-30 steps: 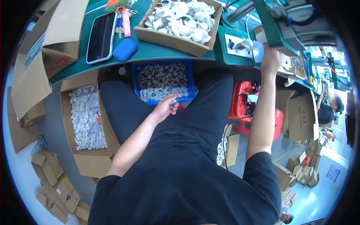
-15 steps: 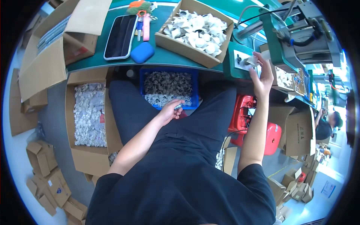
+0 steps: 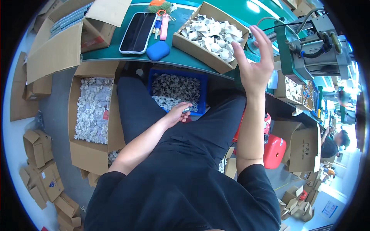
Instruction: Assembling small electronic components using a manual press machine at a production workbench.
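Note:
My right hand (image 3: 256, 71) is raised over the front edge of the green bench, beside an open cardboard box (image 3: 200, 46) heaped with white, thin curved pieces (image 3: 214, 36). Its thumb and fingers are spread apart, and nothing shows between them. It covers part of the press's base. Low over my lap, my left hand (image 3: 177, 116) is closed round a small greyish metallic piece (image 3: 186, 110); only its end shows, so its kind is unclear. Just beyond that hand, a blue bin (image 3: 205, 92) holds many small grey and white pieces.
A green and grey bench press (image 3: 308, 54) stands to the right. On the bench lie a phone (image 3: 138, 32), a blue case (image 3: 158, 50) and keys with a pink strap (image 3: 164, 27). At left, a carton (image 3: 88, 156) holds white pieces. A red case (image 3: 275, 151) sits at right; another person (image 3: 333, 144) works farther off.
My right hand has moved left and up, away from the press's base toward the box of white pieces, its fingers spreading. My left hand stays over my lap. The view has shifted slightly.

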`<state>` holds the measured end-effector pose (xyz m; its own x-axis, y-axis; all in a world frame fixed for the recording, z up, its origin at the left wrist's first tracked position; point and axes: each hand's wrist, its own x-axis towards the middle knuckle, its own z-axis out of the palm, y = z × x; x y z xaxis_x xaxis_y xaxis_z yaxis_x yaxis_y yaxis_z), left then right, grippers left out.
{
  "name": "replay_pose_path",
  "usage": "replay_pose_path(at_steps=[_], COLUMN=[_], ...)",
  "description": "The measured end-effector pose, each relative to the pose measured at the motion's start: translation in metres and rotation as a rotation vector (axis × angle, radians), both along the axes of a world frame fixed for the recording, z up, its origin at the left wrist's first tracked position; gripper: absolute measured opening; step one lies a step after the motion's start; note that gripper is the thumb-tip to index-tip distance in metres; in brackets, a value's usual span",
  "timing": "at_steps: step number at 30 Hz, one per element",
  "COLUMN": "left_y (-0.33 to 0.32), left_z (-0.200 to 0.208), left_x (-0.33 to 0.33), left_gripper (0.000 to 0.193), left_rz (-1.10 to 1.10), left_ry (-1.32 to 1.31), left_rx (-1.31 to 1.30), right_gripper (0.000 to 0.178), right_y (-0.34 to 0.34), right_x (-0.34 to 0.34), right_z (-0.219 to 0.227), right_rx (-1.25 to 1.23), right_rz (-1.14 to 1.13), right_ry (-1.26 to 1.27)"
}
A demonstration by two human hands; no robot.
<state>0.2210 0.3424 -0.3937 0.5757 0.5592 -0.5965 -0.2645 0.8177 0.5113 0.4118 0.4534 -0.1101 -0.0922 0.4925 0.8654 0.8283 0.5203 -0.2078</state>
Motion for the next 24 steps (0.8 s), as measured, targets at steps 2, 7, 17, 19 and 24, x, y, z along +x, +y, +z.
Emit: replay_pose_path(at_steps=[2, 7, 17, 19, 24], left_y=[-0.004, -0.006, -0.001, -0.003, -0.006], left_z=[0.019, 0.088, 0.128, 0.124, 0.127], left_x=[0.0, 0.01, 0.027, 0.031, 0.039], left_gripper=[0.03, 0.034, 0.033, 0.034, 0.036], left_rz=[0.089, 0.325, 0.154, 0.194, 0.24], left_ry=[-0.136, -0.109, -0.05, -0.214, -0.297], left_rx=[0.014, 0.433, 0.597, 0.481, 0.491], right_gripper=[0.029, 0.029, 0.025, 0.024, 0.019], right_y=[-0.011, -0.092, -0.112, -0.108, -0.105], right_x=[0.0, -0.011, 0.029, 0.032, 0.029], right_z=[-0.004, -0.069, -0.109, -0.094, -0.07], right_rx=[-0.173, -0.75, -0.815, -0.707, -1.112], right_rz=[0.189, 0.428, 0.38, 0.354, 0.537], right_ry=[0.048, 0.153, 0.44, 0.41, 0.463])
